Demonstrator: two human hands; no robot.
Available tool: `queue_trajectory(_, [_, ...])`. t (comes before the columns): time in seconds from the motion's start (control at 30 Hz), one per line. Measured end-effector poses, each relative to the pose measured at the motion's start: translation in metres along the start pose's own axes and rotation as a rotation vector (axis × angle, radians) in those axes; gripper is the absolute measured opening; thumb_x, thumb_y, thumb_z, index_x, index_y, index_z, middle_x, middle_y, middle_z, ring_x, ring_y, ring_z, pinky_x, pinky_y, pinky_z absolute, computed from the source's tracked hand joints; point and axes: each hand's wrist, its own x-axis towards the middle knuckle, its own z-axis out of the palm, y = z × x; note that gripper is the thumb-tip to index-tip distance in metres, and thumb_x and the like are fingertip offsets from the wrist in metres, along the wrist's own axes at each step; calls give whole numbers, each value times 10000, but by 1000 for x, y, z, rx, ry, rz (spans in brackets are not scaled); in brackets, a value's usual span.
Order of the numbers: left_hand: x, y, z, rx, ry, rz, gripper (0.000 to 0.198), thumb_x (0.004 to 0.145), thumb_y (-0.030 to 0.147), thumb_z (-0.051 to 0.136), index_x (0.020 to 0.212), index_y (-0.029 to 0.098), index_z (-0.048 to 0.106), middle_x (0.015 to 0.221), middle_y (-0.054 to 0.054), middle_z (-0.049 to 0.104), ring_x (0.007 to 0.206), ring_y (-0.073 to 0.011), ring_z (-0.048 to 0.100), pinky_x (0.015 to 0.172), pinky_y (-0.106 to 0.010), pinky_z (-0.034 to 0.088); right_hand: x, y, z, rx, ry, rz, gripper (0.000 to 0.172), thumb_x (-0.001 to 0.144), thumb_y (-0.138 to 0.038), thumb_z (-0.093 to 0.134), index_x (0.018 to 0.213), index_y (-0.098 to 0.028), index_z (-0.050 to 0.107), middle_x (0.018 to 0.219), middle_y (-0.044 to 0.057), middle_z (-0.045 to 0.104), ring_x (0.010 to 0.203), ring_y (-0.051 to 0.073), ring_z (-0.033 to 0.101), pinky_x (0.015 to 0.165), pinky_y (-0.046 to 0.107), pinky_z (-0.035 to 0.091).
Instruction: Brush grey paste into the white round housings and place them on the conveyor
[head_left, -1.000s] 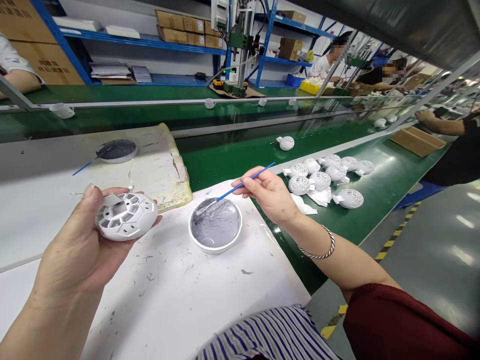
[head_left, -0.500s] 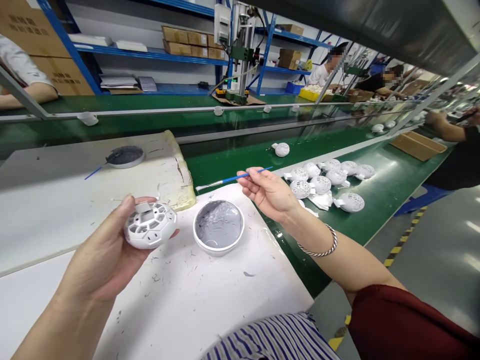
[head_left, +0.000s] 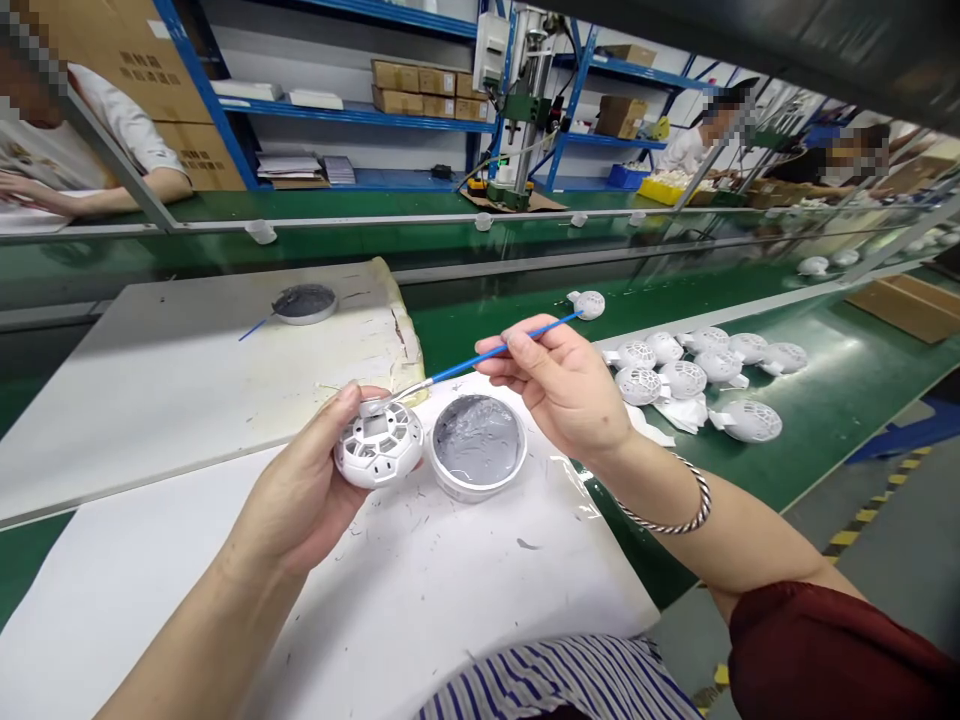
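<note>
Along a green conveyor line [head_left: 817, 450], a white work board [head_left: 150, 600] carries a round white bowl [head_left: 475, 492] of grey paste [head_left: 477, 440], set within easy reach between the hands. The left hand [head_left: 300, 490] curls firmly around a white perforated plastic housing [head_left: 379, 445], turning its slotted face upward. The right hand [head_left: 562, 385] pinches a slender blue-handled brush [head_left: 480, 358] between thumb and fingers like a pen, its pale tip angled down against the housing's raised edge.
</note>
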Motion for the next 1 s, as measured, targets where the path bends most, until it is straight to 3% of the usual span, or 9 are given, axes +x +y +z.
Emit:
queue_trajectory(0.33, [-1, -4, -2, 84, -13, 50, 333, 781, 498, 646, 953, 214, 673, 1037, -73, 617, 882, -241, 602, 716, -407, 579, -15, 3, 0, -261, -61, -204, 104, 893, -263, 608, 869, -173, 563, 857, 15, 727, 771, 106, 717, 771, 225, 603])
queue_trajectory(0.5, [-4, -4, -1, 99, -41, 107, 245, 764, 356, 684, 945, 191, 665, 959, -50, 615, 843, -182, 602, 725, -317, 564, -20, -2, 0, -299, -80, -255, 91, 886, -234, 621, 872, -165, 563, 853, 19, 724, 782, 113, 719, 751, 212, 604])
queue_trajectory(0.63, [-5, -4, 1, 99, -71, 77, 297, 738, 289, 698, 1016, 205, 636, 1002, -61, 637, 881, -203, 622, 772, -360, 556, -23, -4, -1, -335, -104, -301, 53, 899, -211, 599, 888, -175, 561, 863, 5, 714, 773, 115, 718, 744, 237, 613])
queue_trajectory(0.83, [-8, -5, 7, 101, -84, 95, 338, 673, 247, 735, 991, 211, 626, 955, -67, 662, 772, -171, 629, 629, -234, 527, -33, -8, -7, -487, -150, -471, 64, 899, -175, 580, 934, -204, 625, 949, 21, 689, 840, 151, 706, 760, 309, 625])
queue_trajectory(1.0, [-8, -2, 6, 51, -74, 108, 317, 632, 200, 689, 944, 198, 635, 997, -83, 659, 832, -232, 635, 682, -366, 568, -41, -25, -14, -507, -108, -664, 152, 895, -118, 564, 998, -210, 627, 930, 10, 700, 800, 138, 702, 686, 274, 628])
